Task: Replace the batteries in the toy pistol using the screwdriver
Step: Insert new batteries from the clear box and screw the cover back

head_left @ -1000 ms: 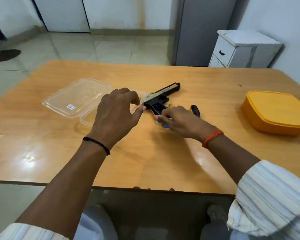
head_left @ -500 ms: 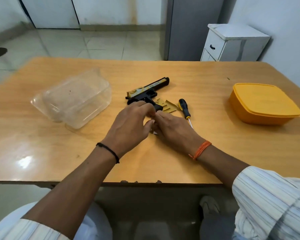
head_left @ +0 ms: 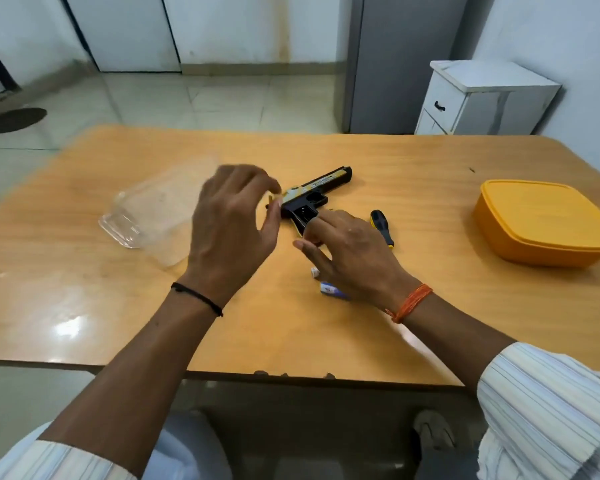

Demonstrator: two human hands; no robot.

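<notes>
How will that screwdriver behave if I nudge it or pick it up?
The screwdriver lies flat on the table, and its rounded handle would probably roll if pushed sideways. It looks short and rigid, likely light. The ridged black-and-yellow grip should resist slipping.

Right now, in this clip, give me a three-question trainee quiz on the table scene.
1. True or false: the screwdriver is held in a hand.
2. Which lies nearest the table's front edge? A) toy pistol B) batteries C) orange box
3. Fill in: the clear container lies by the ___ hand.

Key: 1 false, it lies on the table; 2 B; 3 left.
</notes>
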